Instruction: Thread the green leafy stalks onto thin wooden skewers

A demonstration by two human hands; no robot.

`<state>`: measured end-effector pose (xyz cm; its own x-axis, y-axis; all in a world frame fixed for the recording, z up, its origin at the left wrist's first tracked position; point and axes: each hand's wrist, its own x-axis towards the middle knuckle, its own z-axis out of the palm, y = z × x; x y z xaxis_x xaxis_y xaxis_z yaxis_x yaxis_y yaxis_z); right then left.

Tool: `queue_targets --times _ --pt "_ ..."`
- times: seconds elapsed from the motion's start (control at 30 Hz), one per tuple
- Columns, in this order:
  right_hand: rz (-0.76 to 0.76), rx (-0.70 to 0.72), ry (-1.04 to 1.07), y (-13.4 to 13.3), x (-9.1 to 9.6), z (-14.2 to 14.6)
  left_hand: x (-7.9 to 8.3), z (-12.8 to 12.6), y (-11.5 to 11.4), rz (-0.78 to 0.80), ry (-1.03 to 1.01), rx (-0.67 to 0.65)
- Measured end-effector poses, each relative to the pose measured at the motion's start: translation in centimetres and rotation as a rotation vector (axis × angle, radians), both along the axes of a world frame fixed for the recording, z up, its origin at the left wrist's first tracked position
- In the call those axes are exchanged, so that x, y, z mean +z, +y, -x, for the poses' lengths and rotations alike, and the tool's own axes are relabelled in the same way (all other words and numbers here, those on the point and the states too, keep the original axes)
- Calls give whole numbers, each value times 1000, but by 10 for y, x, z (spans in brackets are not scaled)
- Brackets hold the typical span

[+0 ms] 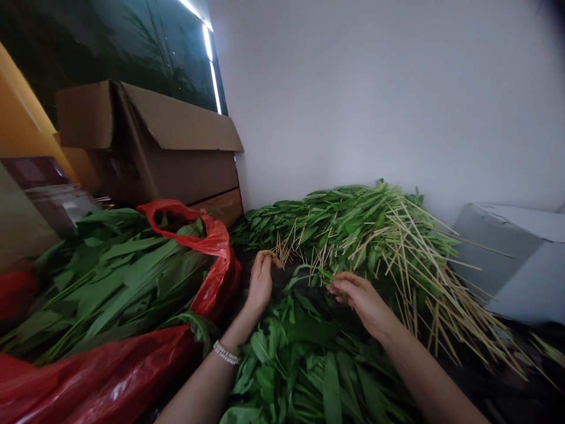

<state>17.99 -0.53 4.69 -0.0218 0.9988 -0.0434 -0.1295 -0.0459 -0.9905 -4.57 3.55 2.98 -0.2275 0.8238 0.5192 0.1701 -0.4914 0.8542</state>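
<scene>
My right hand is closed in a pinch on a green leaf, whose narrow blade hangs off to the left. Across from it, my left hand has its fingers bent together beside the ends of thin pale sticks; what they hold, if anything, is too small to make out. A bracelet of pale beads circles my left wrist. Below and between both forearms lies a heap of loose long green leaves. Just beyond the hands is a large pile of leaves on thin sticks, their bare ends fanning out to the right.
At the left, a red plastic bag stands open, full of broad leaves. Behind it is a cardboard box with raised flaps. A pale wall closes off the back. On the right sits a grey-white box.
</scene>
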Motion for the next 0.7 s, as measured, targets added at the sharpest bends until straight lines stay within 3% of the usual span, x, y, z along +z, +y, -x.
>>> queue_targets --times 0.1,0.3,0.53,0.7 --pt "20 15 80 -2 3 1 -2 -2 1 -1 -68 -41" --pt "45 88 308 -5 8 2 -2 3 2 7 -119 47" --pt "-29 252 413 -8 16 -4 9 14 -2 -92 -36 228" --pt "-21 316 372 -11 17 -10 9 19 -2 -116 78 352"
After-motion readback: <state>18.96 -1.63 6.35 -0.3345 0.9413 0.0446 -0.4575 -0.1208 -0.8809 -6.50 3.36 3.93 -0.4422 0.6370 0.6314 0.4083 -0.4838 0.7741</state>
